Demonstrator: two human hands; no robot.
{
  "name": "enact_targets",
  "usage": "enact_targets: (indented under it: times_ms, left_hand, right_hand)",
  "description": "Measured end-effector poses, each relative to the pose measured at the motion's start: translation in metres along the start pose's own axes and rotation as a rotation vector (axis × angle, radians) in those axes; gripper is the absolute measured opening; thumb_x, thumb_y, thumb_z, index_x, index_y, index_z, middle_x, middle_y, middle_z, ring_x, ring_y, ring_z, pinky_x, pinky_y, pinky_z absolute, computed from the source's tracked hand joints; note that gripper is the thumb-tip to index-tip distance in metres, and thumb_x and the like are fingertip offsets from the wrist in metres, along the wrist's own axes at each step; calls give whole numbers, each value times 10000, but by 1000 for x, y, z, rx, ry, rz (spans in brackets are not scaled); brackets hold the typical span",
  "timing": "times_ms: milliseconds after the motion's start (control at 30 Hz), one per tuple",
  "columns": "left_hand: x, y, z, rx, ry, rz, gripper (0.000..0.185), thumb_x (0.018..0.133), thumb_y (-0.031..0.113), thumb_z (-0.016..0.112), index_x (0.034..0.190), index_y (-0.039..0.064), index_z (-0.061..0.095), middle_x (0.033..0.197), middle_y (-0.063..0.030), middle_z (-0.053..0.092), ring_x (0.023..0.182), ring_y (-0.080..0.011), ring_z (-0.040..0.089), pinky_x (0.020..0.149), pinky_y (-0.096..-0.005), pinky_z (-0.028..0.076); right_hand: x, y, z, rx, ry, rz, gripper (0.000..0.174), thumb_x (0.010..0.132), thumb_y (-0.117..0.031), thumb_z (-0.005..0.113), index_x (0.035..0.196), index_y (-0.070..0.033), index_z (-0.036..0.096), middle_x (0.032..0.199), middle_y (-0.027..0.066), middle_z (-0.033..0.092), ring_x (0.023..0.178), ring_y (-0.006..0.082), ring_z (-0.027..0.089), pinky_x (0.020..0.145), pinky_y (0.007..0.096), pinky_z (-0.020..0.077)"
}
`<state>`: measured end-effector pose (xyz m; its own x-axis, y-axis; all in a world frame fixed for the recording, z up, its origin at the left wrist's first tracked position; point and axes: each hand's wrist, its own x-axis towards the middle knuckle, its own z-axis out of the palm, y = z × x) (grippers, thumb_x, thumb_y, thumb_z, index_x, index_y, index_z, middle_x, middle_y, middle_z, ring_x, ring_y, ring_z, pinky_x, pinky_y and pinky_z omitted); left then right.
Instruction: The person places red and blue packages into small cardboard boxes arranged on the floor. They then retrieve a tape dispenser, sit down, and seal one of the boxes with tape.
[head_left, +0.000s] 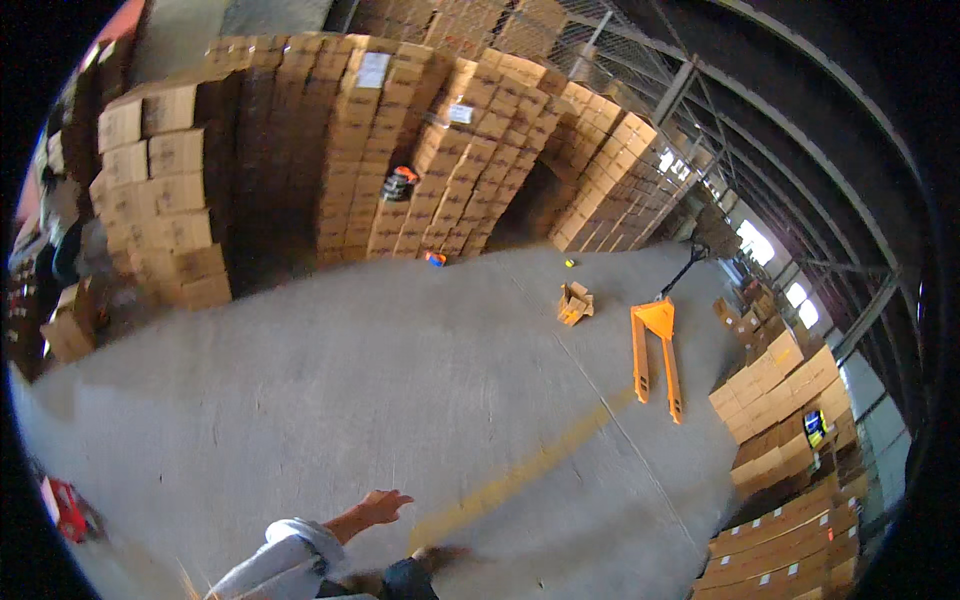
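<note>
My left hand (382, 507) reaches out at the bottom of the view, below a rolled-up light grey sleeve. It holds nothing, and its fingers look slightly apart above the concrete floor (322, 397). Beside it, a dark trouser leg (407, 580) and a blurred shoe (441, 559) show at the lower edge. A worn yellow floor line (517, 484) runs from near the hand towards an orange pallet jack (656, 319), whose forks point my way. My right hand is out of view.
Tall stacks of cardboard cartons (450, 161) line the far side, with more cartons (780, 547) at right. An opened cardboard box (575, 304) and a tape roll (570, 262) lie on the floor. A blue-and-orange object (435, 259) sits by the stacks; a red object (67, 510) is at left.
</note>
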<state>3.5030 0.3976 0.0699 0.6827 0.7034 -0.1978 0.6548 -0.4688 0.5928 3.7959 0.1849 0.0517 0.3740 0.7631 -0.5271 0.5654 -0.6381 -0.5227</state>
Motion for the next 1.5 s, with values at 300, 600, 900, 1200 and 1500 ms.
enact_targets:
  times_ms: [300,600,900,1200,1500]
  left_hand:
    - [152,-106,-51,-127,12,-582,499,803,246,619,1299,224,565,1274,-102,595,1147,-317,585,914,-460,503]
    - [36,-171,-34,-404,365,-1299,512,687,234,721,1181,135,635,998,-150,703,965,-332,665,826,-422,536]
    - [189,-315,-106,-567,195,-1455,313,709,249,696,919,18,678,1041,-205,669,955,-378,637,843,-453,514]
    - [515,-490,-595,-383,642,-798,457,826,131,661,1272,135,564,1013,-143,644,909,-327,630,789,-422,523]
    - [577,-580,-534,-691,827,-1700,473,810,63,620,1275,114,555,1103,-173,621,979,-342,598,841,-398,505]
  right_hand:
    - [292,-55,-137,-112,-20,-9,250,968,-268,512,1067,-63,616,930,133,663,784,320,610,694,430,503]
    - [739,-459,-323,-157,307,-778,299,915,-86,571,1213,-63,559,898,77,684,791,218,651,726,356,532]
    - [822,-866,-234,-588,-163,-1036,309,887,-105,603,1194,-150,597,872,92,687,823,250,680,723,357,534]
    - [1032,-1085,-205,-998,-164,-1210,463,848,41,480,1230,-195,596,1185,105,624,1079,338,592,857,445,505]
    - [1314,-1437,-65,-1507,335,-1660,614,895,-88,470,1482,-153,301,1562,50,268,1433,232,262,1091,449,362]
